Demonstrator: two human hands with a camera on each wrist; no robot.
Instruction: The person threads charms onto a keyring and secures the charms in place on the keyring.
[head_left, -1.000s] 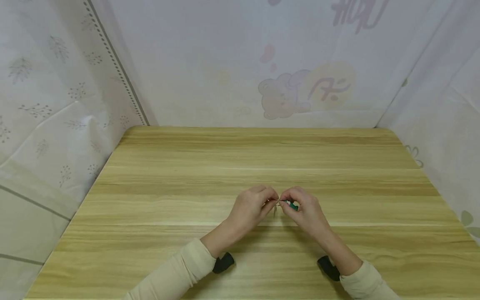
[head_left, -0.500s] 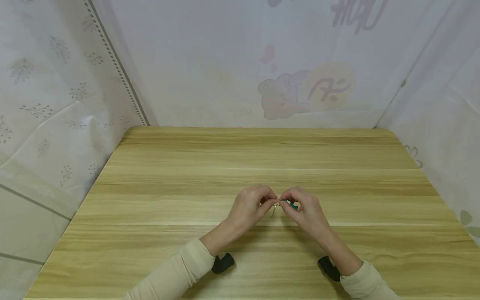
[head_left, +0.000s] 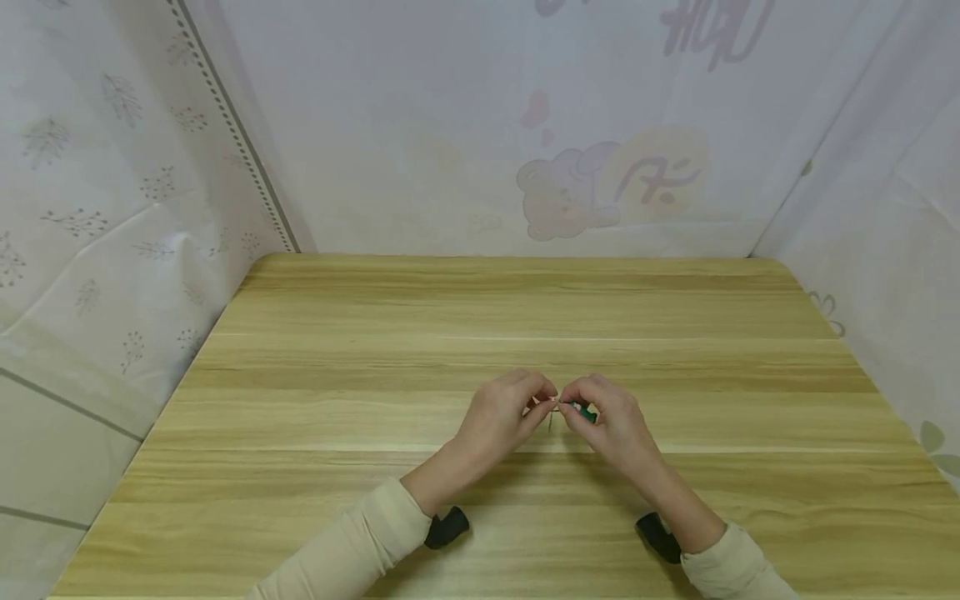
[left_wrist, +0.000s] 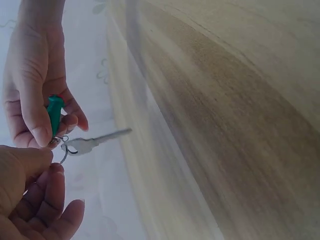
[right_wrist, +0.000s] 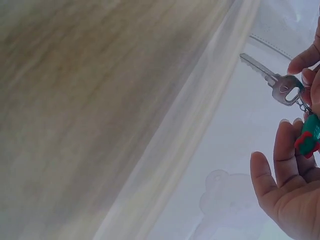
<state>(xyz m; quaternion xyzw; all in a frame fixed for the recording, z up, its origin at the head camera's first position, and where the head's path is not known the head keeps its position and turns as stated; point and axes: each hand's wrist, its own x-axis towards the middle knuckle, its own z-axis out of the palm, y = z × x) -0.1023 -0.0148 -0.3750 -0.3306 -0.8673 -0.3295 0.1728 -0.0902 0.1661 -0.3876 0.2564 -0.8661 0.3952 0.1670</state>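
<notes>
Both hands meet above the table, fingertips almost together. My left hand pinches a thin metal key ring between thumb and forefinger. From that ring hangs a silver key, its blade sticking out toward the table side in both wrist views. My right hand holds a small green keychain charm with red parts, thumb over its ring end. A short chain links the charm to the ring. In the right wrist view, part of the charm and the left hand run past the frame's edge.
The wood-grain table extends behind and around the hands. Black wrist-worn pieces show under both forearms, close over the tabletop. Pale printed cloth hangs behind the table and along both sides.
The key swung out toward the lower left half a second ago and now hangs nearly straight down. The left fingers have shifted slightly at the ring; the right hand has barely moved.
</notes>
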